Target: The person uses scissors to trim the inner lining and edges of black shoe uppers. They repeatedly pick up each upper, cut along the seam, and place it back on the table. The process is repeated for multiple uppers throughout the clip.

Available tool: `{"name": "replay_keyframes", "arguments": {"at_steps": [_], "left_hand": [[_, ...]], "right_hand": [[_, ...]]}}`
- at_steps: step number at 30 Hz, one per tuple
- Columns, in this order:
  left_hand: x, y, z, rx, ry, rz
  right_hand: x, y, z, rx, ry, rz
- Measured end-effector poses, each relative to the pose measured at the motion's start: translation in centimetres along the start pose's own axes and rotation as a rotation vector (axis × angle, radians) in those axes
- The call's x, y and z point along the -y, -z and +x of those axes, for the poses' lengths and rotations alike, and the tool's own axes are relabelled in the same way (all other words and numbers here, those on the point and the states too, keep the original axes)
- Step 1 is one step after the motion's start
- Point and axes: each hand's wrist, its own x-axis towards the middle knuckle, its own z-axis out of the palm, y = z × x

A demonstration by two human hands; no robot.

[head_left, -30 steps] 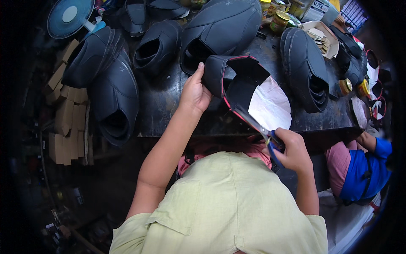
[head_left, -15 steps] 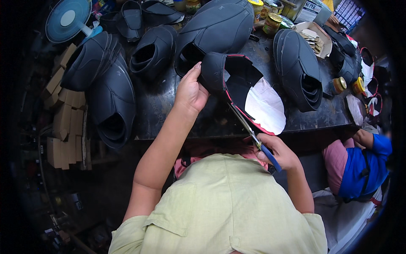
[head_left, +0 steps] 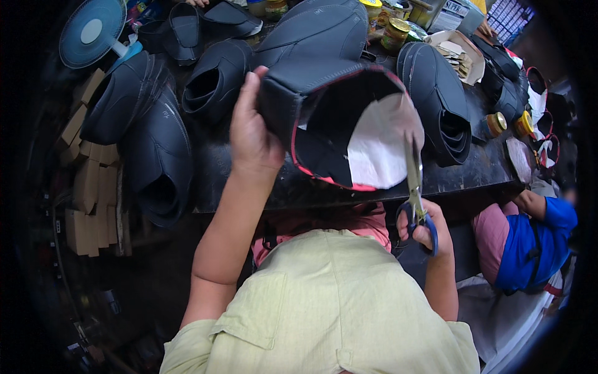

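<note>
My left hand [head_left: 254,134] grips a black shoe upper [head_left: 311,84] by its left side, holding it up over the near edge of the dark table. The upper's open end faces me, rimmed with a red edge, and a whitish lining piece [head_left: 380,146] covers its right part. In my right hand [head_left: 437,227] is a pair of scissors [head_left: 415,187] with blue handles, fingers through the loops. The blades point up at the right rim of the upper, slightly blurred; whether they touch it I cannot tell.
Nested black uppers lie to the left [head_left: 163,146] and right [head_left: 433,93]. A blue fan [head_left: 92,36] stands far left, above stacked cardboard pieces [head_left: 93,193]. Glue-like jars [head_left: 395,34] and a tray of small pieces [head_left: 464,56] sit far right. A person in blue [head_left: 539,243] sits at right.
The upper has been turned so its opening faces me more and appears larger. The scissors have moved from its lower edge to its right side and now point upward.
</note>
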Motion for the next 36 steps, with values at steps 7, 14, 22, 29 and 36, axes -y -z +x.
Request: {"name": "replay_keyframes", "arguments": {"at_steps": [7,14,22,29,36], "left_hand": [[3.1,3.3,-3.3,0.019,-0.119,0.232],[3.0,10.9,-7.4,0.080,0.252,0.319],[1.1,10.8,-9.6,0.281,0.482,0.679],[-0.8,7.8,-9.7,0.323,-0.091,1.532],[0.4,3.9,-5.4,0.926,-0.575,1.774]], "right_hand": [[-1.8,-1.0,1.1,-0.247,0.045,-0.011],[-4.1,-2.8,2.3,-0.359,-0.092,-0.021],[-4.4,-4.0,3.7,-0.513,-0.054,-0.212],[-3.5,-2.2,6.6,-0.603,0.133,-0.326],[-2.9,-1.3,7.3,-0.594,0.171,-0.565]]}}
